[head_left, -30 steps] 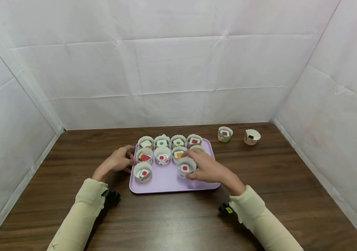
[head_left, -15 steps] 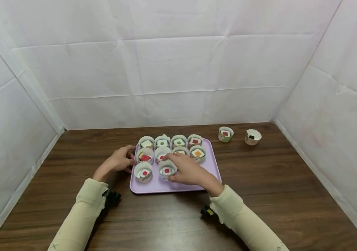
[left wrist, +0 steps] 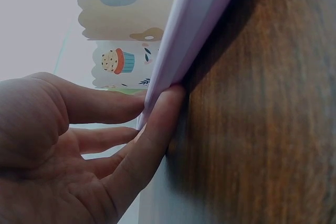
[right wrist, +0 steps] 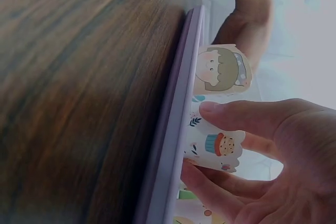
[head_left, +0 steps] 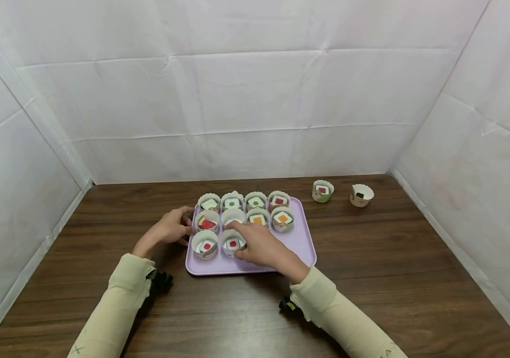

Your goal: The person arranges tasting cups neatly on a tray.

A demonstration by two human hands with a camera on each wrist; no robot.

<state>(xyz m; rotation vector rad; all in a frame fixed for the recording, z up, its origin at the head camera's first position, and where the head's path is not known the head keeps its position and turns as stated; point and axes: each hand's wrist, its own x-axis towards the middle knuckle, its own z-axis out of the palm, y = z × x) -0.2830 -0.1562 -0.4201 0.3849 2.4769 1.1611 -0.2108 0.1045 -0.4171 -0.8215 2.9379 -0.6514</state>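
My left hand (head_left: 169,228) pinches the left rim of a lilac tray (head_left: 297,246), thumb on one side and a finger on the other in the left wrist view. My right hand (head_left: 261,243) grips a white paper baking cup (right wrist: 210,142) printed with a cupcake. Inside this cup (head_left: 231,247) lies a white piece with a red centre. It stands in the tray's front row, just right of another paper cup (head_left: 204,246), which shows a cartoon face (right wrist: 223,69) in the right wrist view. My right fingers partly hide the white cup (head_left: 233,217) behind.
Several filled paper cups (head_left: 255,200) form two rows at the back of the tray. Two more, a green cup (head_left: 322,193) and a pale cup (head_left: 361,196), stand on the brown wooden table (head_left: 393,278) at the back right. White cloth walls (head_left: 246,109) enclose the table.
My right hand has carried the white cup leftward along the front row until it is beside the front-left cup. The left hand keeps its place at the tray rim.
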